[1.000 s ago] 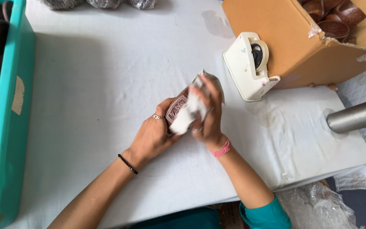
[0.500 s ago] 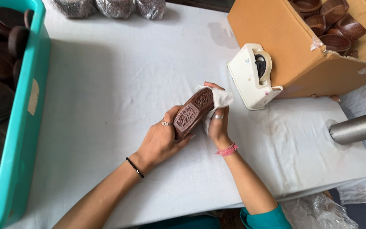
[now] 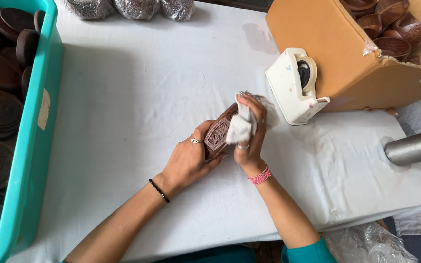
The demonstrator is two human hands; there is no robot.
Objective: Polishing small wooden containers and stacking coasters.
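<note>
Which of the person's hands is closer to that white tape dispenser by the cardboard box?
The right hand, which holds a white cloth on the carved wooden piece, sits just left of the tape dispenser. The left hand grips the piece's lower end, farther away.

Left hand grips carved wooden box; right hand presses white cloth on it.

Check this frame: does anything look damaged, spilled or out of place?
The cardboard box has a torn, ragged top edge with loose tape by the wooden bowls. The white cloth shows faint stains beside the tape dispenser.
</note>
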